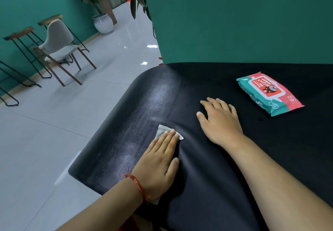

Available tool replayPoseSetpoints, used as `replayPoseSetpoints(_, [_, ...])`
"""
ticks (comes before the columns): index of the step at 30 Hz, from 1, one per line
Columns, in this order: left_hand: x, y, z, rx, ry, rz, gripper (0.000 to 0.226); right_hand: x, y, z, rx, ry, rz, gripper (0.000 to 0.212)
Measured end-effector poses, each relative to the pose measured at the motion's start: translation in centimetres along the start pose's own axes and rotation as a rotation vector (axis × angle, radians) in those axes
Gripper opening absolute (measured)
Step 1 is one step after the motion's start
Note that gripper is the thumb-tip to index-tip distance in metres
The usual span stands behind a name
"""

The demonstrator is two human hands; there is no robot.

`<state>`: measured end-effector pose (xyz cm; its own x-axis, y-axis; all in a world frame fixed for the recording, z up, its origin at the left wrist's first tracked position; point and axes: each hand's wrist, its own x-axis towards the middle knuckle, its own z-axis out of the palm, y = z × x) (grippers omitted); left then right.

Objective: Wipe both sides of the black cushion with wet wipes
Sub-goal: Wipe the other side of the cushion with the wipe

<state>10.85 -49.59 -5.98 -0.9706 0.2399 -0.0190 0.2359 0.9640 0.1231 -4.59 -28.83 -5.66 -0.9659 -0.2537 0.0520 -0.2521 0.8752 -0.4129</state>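
Far left, across the tiled floor (45,122), we see bar stools (19,37), a grey chair (57,39) and a potted plant (103,24) along a green wall, all well apart from the work. Next comes the black cushion (144,95), lying flat on a black-covered bench (306,140) with its rounded left edge jutting out over the floor. It looks like smooth, leathery material, and a long band near that left edge carries a pale, streaky sheen, which we read as dampness from wiping. To the right of the band the surface is matt and looks dry, so we judge the upper face only partly done, with the middle and right stretch left to cover. The underside is hidden, so we cannot tell whether it has been wiped; we would count it as work remaining. The left hand (160,160), a red cord (137,182) at its wrist, presses a white wet wipe (161,130) flat onto the cushion at the inner border of the damp band; its grip is apart, fingers straight and laid over the wipe, not curled round it. Further right, the right hand (219,120) rests palm down on the dry part, fingers spread, its grip also apart and holding nothing, seemingly steadying the cushion. Beyond it, near the right end of the bench, lies the teal and red pack of wipes (268,92), its flap apparently closed, and where the cushion ends and the cloth begins there is hard to make out
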Motion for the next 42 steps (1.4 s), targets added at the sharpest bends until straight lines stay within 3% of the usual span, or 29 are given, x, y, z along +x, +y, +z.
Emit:
replayPoseSetpoints(30, [13.0, -1.0, 0.1, -0.050, 0.020, -0.030, 0.086, 0.3, 0.2, 0.0, 0.025, 0.011, 0.019, 0.054])
replayPoseSetpoints(37, [16.8, -1.6, 0.3, -0.061, 0.013, -0.057, 0.077, 0.4, 0.2, 0.1, 0.030, 0.018, 0.024, 0.054])
replayPoseSetpoints(42, [19.0, -1.7, -0.1, -0.075, 0.021, -0.054, 0.082, 0.5, 0.3, -0.2, -0.003, 0.031, 0.012, 0.050])
